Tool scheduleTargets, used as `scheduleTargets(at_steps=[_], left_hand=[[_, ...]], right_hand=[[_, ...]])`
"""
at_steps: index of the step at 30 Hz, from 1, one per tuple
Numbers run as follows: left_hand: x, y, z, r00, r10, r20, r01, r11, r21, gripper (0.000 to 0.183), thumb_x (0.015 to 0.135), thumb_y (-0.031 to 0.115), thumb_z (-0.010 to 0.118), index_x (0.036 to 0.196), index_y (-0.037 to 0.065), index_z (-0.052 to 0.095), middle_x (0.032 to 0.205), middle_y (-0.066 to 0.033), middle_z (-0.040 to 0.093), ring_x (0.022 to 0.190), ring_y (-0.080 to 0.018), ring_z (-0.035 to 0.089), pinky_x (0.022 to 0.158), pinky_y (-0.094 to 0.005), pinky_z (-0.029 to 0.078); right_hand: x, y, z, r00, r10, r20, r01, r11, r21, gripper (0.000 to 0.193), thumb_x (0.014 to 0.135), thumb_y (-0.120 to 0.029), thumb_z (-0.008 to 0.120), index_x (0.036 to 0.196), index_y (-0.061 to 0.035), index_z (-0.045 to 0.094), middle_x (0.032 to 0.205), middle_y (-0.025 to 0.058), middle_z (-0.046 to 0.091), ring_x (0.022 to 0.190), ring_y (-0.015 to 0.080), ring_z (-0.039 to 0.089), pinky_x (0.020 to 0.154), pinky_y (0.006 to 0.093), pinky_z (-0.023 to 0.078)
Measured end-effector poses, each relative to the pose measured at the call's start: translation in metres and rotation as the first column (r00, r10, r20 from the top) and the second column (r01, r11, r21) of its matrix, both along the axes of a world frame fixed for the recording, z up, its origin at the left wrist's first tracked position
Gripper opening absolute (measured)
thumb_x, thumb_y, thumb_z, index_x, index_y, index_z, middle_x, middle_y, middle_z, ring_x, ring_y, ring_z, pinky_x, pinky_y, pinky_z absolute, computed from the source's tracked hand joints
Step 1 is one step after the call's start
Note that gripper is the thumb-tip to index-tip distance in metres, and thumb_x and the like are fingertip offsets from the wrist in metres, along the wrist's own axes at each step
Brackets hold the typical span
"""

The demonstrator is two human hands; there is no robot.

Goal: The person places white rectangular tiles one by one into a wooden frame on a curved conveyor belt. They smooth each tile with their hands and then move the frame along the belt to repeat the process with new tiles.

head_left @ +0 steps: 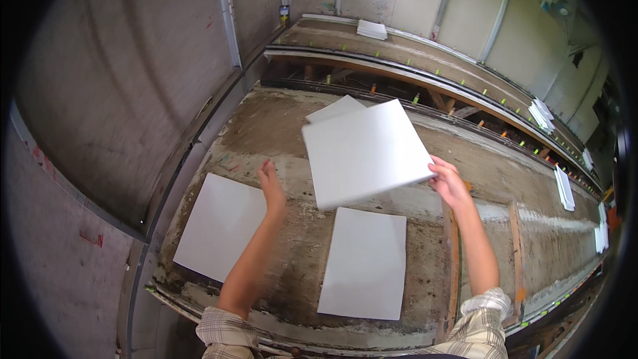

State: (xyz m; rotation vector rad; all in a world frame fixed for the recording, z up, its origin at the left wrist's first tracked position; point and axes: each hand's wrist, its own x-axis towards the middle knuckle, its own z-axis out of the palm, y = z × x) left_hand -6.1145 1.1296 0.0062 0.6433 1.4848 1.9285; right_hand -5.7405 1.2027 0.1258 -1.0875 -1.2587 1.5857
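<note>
My right hand [449,183] grips the right corner of a white rectangular sheet [365,153], thumb on its upper face. The sheet hangs tilted over the worktable, its lower edge slightly blurred; I cannot tell whether it is one sheet or a thin stack. My left hand [271,183] is raised just left of it, fingers stretched out and holding nothing. Behind the held sheet, another white sheet [335,108] is partly hidden. Two more white sheets lie flat: a left sheet [222,226] beside my left forearm and a near sheet [364,264] between my arms.
The stained brown worktable [292,272] runs off to the right, with wooden strips [516,252] across it. Beyond it, a long raised shelf [438,63] carries small coloured clips and white stacks [372,30]. Grey wall panels [133,93] border the left side.
</note>
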Motion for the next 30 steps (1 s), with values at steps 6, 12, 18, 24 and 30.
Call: scheduleTargets(at_steps=[6, 12, 18, 24, 30], left_hand=[[0.08, -0.035, 0.106, 0.509, -0.851, -0.127, 0.805, 0.523, -0.279, 0.061, 0.09, 0.054, 0.042, 0.128, 0.006, 0.039, 0.13, -0.013, 0.044, 0.117, -0.0259, 0.044, 0.097, -0.0413, 0.035], [0.224, -0.066, 0.085, 0.095, -0.969, -0.226, 0.924, 0.171, -0.342, 0.042, 0.094, 0.029, 0.049, 0.126, 0.003, 0.042, 0.119, -0.0085, 0.052, 0.107, -0.0162, 0.049, 0.092, -0.0308, 0.039], [0.344, -0.081, 0.079, 0.322, -0.932, -0.169, 0.917, 0.351, -0.189, 0.037, 0.095, 0.025, 0.048, 0.123, 0.001, 0.042, 0.11, -0.0046, 0.052, 0.101, -0.0127, 0.05, 0.088, -0.0282, 0.041], [0.432, -0.099, 0.081, 0.358, -0.925, -0.131, 0.837, 0.38, -0.395, 0.041, 0.096, 0.028, 0.045, 0.129, 0.005, 0.037, 0.12, -0.0113, 0.051, 0.105, -0.0176, 0.05, 0.091, -0.0332, 0.041], [0.452, -0.11, 0.035, 0.178, -0.66, -0.73, 0.479, 0.706, -0.521, 0.045, 0.089, 0.017, 0.054, 0.129, 0.003, 0.039, 0.126, -0.014, 0.047, 0.119, -0.0317, 0.041, 0.1, -0.0417, 0.034]], right_hand=[[0.119, -0.106, 0.044, 0.983, -0.184, -0.02, 0.185, 0.983, 0.021, 0.043, 0.081, -0.016, 0.059, 0.119, 0.0016, 0.054, 0.106, 0.006, 0.062, 0.095, 0.0126, 0.054, 0.083, 0.0261, 0.038], [0.218, -0.15, 0.045, 0.958, -0.286, -0.039, 0.288, 0.953, 0.097, 0.041, 0.085, -0.022, 0.061, 0.119, -0.001, 0.054, 0.107, 0.0065, 0.061, 0.099, 0.0147, 0.053, 0.089, 0.0298, 0.039], [0.286, -0.171, 0.009, 0.93, -0.348, -0.119, 0.361, 0.925, 0.118, 0.058, 0.086, -0.012, 0.06, 0.135, -0.0018, 0.032, 0.116, 0.0134, 0.055, 0.113, 0.0199, 0.048, 0.096, 0.0357, 0.037], [0.375, -0.154, -0.022, 0.93, -0.353, -0.105, 0.367, 0.908, 0.2, 0.053, 0.091, -0.006, 0.049, 0.14, -0.0079, 0.029, 0.113, 0.0155, 0.057, 0.099, 0.0187, 0.058, 0.085, 0.0307, 0.047], [0.431, -0.124, -0.082, 0.922, -0.374, 0.099, 0.357, 0.921, 0.153, 0.047, 0.092, -0.005, 0.045, 0.138, -0.0074, 0.035, 0.11, 0.016, 0.06, 0.092, 0.0179, 0.062, 0.078, 0.0299, 0.052]])
